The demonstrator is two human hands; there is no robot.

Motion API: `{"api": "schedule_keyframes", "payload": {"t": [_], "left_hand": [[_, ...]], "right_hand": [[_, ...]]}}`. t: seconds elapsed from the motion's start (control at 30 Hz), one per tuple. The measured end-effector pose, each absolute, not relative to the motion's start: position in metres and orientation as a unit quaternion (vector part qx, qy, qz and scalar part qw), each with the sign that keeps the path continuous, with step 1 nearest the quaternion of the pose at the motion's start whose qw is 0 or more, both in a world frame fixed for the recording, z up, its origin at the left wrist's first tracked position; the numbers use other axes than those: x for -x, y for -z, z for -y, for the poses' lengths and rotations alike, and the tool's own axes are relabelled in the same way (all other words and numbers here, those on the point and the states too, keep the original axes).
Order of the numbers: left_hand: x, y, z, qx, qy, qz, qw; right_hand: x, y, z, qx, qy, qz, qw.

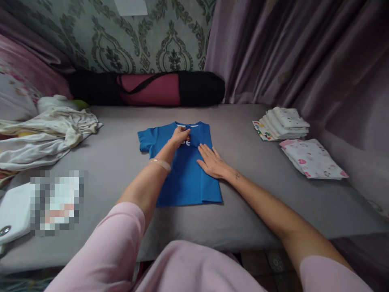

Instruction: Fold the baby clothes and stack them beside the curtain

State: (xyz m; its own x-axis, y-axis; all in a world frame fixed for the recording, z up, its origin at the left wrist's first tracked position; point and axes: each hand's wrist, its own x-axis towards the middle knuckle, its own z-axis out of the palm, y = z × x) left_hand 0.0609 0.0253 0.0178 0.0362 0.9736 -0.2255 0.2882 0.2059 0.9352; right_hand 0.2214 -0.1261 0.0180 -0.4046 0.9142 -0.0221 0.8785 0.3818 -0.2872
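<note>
A blue T-shirt [182, 178] lies spread on the grey bed, neck away from me, with white lettering on its chest. Its left sleeve sticks out, while the right edge is folded inward in a strip. Over the chest, just under the collar, my left hand [180, 136] pinches a bit of the blue cloth; the fingers partly cover the lettering. My right hand [212, 161] lies flat across the folded right edge, fingers stretched out and pressing on the fabric.
Folded cloths [285, 123] are stacked at the right, with a folded pink-patterned cloth [314, 158] in front. Crumpled cloth [60, 129] and a white object [16, 211] lie at left. A black and maroon long bag [152, 89] runs along the wall beside the curtain [255, 48].
</note>
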Motion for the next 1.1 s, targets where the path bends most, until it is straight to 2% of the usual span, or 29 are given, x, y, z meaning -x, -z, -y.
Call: {"api": "schedule_keyframes", "payload": {"t": [0.33, 0.47, 0.57, 0.7, 0.77, 0.9, 1.1], "left_hand": [[-0.042, -0.035, 0.006, -0.517, -0.373, -0.573, 0.514], [-0.035, -0.032, 0.011, -0.532, -0.367, -0.576, 0.5], [-0.032, -0.027, 0.013, -0.555, -0.36, -0.584, 0.47], [-0.032, -0.016, 0.018, -0.584, -0.362, -0.593, 0.42], [-0.032, -0.012, 0.022, -0.594, -0.365, -0.6, 0.392], [-0.035, -0.014, 0.03, -0.621, -0.368, -0.612, 0.323], [-0.056, -0.016, 0.034, -0.651, -0.322, -0.63, 0.274]], "right_hand": [[-0.211, -0.04, 0.232, 0.479, -0.18, 0.856, 0.075], [-0.206, -0.064, 0.261, 0.409, -0.259, 0.872, 0.073], [-0.207, -0.079, 0.251, 0.364, -0.322, 0.87, 0.085], [-0.21, -0.062, 0.213, 0.512, -0.17, 0.823, 0.176], [-0.211, -0.045, 0.201, 0.548, -0.134, 0.814, 0.141], [-0.215, -0.034, 0.194, 0.539, -0.142, 0.826, 0.086], [-0.226, -0.057, 0.129, 0.565, -0.143, 0.798, 0.152]]}}
